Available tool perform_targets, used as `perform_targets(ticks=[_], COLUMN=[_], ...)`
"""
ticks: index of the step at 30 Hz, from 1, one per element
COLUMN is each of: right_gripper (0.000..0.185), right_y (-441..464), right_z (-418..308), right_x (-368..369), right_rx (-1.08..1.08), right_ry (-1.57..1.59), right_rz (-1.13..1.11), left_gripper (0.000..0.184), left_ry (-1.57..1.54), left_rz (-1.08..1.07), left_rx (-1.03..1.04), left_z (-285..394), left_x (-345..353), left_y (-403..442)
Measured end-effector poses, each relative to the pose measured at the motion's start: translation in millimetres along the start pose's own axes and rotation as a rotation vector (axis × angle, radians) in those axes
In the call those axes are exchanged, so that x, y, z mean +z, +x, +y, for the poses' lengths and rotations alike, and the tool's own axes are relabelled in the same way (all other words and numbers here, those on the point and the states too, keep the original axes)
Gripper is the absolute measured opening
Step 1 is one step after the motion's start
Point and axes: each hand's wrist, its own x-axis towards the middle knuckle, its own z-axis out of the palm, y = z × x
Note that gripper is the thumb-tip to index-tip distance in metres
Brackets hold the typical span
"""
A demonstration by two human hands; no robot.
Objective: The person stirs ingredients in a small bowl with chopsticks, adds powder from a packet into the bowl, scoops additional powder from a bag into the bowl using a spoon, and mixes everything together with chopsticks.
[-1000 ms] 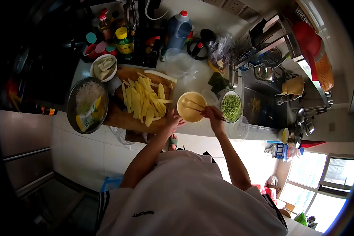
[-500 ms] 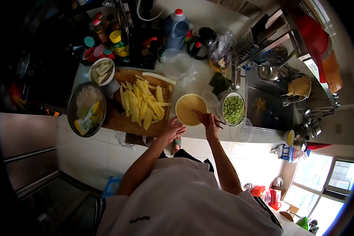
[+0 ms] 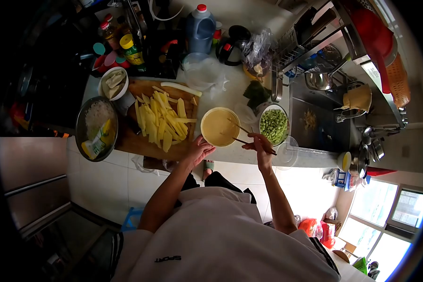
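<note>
- At the front of the worktop (image 3: pixel 230 153), head view: a round bowl (image 3: pixel 202 126) of smooth, pale yellow liquid (image 3: pixel 216 127) sits upright between a wooden cutting board (image 3: pixel 135 144) and a bowl of green beans (image 3: pixel 273 126).
- Head view, right hand (image 3: pixel 263 149): fingers closed around a pair of wooden chopsticks (image 3: pixel 239 126), gripped toward the upper ends; the tips stand apart, in or just over the liquid. The sticks are probably light and stiff, best taken well back from the wet tips, which may be slippery.
- Head view, left hand (image 3: pixel 198 150): fingers loosely extended and clasping nothing, at the bowl's near left side; whether they touch its wall cannot be told.
- Head view, handling of the bowl: its weight presumably lies mostly in the liquid, which could slosh if the vessel tips. A steadying hold suits the outer wall, below the rim; a batter-smeared rim would be slick. The wall's material, and thus its fragility, cannot be judged.
- Head view, surroundings: yellow potato strips (image 3: pixel 160 120), likely firm but liable to snap, are heaped on the board; a clear plastic lid (image 3: pixel 287 153), probably thin and flexible, lies beside the green beans.
</note>
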Motion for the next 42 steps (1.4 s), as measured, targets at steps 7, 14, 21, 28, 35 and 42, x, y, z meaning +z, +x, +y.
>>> perform_targets(ticks=[7, 14, 21, 28, 35, 42], right_gripper=[0.029, 0.028, 0.026, 0.025, 0.032, 0.035], right_y=[29.7, 27.4, -9.3, -37.3, -82.6, -139.2], right_z=[64.6, 57.0, 33.4, 27.4, 22.9, 3.3], right_x=[21.9, 13.2, 7.6, 23.7, 30.8, 33.6], right_rx=[0.0, 0.157, 0.001, -0.017, 0.099, 0.057], right_ry=[0.21, 0.539, -0.047, 0.053, 0.187, 0.26], right_rz=[0.044, 0.036, -0.041, 0.061, 0.069, 0.228], left_gripper=[0.057, 0.057, 0.055, 0.05, 0.054, 0.053], left_ry=[-0.07, -0.116, -0.022, 0.081, 0.184, 0.252], left_rz=[0.035, 0.064, 0.072, 0.069, -0.026, -0.234], left_rx=[0.032, 0.056, 0.036, 0.025, -0.101, -0.199], left_z=[-5.2, -15.8, -10.3, -2.1, 17.0, 24.2], left_x=[11.0, 7.5, 11.0, 10.7, 12.1, 41.6], left_y=[-4.1, 5.5, 17.7, 3.6, -30.4, -71.4])
